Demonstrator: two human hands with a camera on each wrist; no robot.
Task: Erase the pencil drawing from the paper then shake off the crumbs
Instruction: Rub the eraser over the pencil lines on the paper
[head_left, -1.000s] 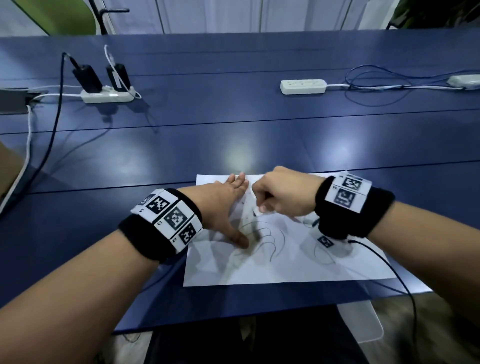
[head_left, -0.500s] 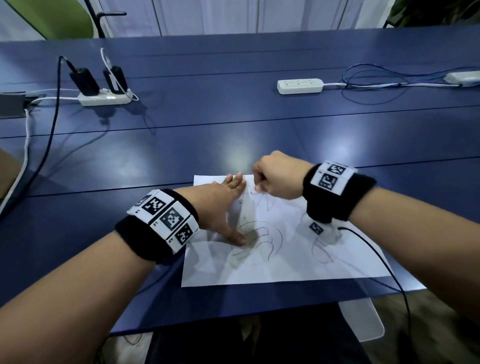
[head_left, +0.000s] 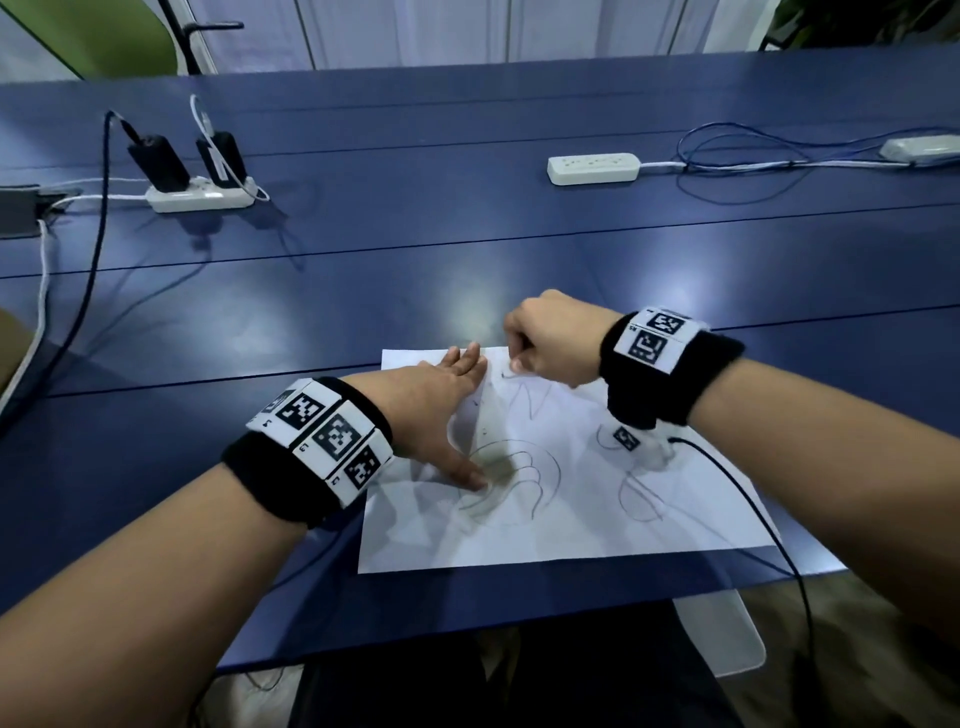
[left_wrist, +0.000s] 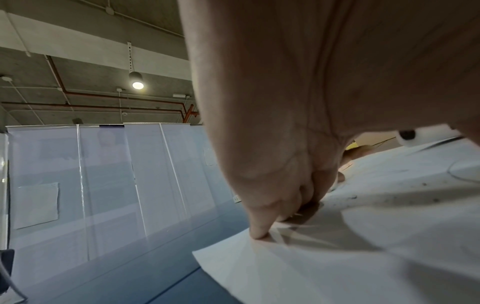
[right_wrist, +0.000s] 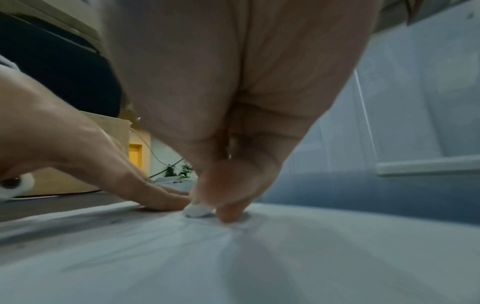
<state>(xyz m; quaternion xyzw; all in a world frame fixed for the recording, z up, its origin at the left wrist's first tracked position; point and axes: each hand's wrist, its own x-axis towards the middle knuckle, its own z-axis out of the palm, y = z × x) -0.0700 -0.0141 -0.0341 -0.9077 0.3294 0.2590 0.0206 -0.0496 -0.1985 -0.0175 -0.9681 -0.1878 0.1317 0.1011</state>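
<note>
A white sheet of paper (head_left: 545, 525) with curved pencil lines (head_left: 519, 473) lies on the blue table near its front edge. My left hand (head_left: 441, 395) lies flat on the sheet's left part, fingers straight and thumb spread, pressing it down. My right hand (head_left: 550, 345) is curled at the sheet's far edge and pinches a small white eraser (right_wrist: 198, 210) against the paper (right_wrist: 233, 257). In the left wrist view the left hand's fingertips (left_wrist: 259, 232) press the paper (left_wrist: 337, 267), and dark crumbs dot the sheet.
Two white power strips sit far back: one (head_left: 200, 197) at the left with black plugs, one (head_left: 595, 169) at the right with looping cables (head_left: 753, 161). A black wire (head_left: 769, 530) runs from my right wrist over the paper's right side. The table's front edge (head_left: 467, 623) is close.
My right hand has moved with the eraser from the middle of the sheet up to its far edge. The left hand has stayed pressed on the paper.
</note>
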